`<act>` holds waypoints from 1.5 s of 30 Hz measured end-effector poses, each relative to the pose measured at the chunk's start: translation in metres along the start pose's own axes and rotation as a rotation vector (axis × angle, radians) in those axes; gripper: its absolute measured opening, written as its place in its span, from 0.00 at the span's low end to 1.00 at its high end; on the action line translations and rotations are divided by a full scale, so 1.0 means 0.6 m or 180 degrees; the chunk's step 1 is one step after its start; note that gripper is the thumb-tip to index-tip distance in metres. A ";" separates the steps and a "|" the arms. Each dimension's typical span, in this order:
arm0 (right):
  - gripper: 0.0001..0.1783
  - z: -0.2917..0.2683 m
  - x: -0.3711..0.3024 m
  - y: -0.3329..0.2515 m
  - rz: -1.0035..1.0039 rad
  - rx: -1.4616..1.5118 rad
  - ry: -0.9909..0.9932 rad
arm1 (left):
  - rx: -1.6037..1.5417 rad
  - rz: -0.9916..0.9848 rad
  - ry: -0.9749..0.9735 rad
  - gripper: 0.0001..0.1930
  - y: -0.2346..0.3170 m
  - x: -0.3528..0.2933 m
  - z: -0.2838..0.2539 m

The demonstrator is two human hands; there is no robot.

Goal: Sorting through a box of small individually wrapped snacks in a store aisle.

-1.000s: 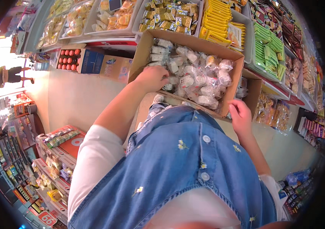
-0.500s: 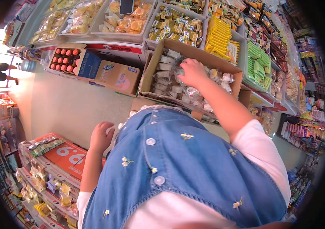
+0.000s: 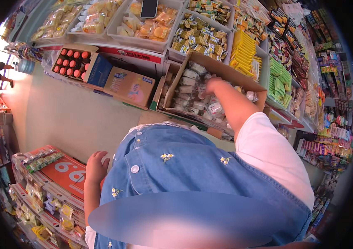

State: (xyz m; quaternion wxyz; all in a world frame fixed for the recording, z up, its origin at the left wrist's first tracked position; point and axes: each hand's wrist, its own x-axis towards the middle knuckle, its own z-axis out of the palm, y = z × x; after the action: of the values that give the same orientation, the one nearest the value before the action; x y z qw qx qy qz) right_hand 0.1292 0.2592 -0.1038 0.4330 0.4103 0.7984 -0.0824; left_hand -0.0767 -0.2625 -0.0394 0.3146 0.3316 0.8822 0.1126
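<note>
My right hand reaches down into an open cardboard box filled with small whitish snacks in clear wrappers. Its fingers curl down around a clear-wrapped snack in the middle of the box, with the fingertips partly hidden among the packets. Off to the left, my left hand hangs beside my blue denim dress. Nothing is in it, and its fingers are loosely bent and apart.
Bins of wrapped snacks line the display behind the box, including yellow packets and green packets. A phone lies on one bin. Red-capped bottles and a brown carton stand left. A red-topped shelf is at lower left.
My right hand has gone deeper among the packets and its fingers have curled in. My left arm has shifted slightly left and down in the picture. The whole view has moved a little.
</note>
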 end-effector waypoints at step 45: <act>0.09 0.107 -0.314 0.141 -0.3373 0.5296 0.0743 | -0.2003 0.1435 -0.1197 0.21 0.623 0.116 0.075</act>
State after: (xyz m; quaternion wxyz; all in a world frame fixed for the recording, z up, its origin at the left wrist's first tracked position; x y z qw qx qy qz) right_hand 0.2849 0.1728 0.0188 -0.1669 0.1792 0.6042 -0.7583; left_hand 0.1034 0.0650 0.0448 0.5234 0.4187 0.6377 0.3797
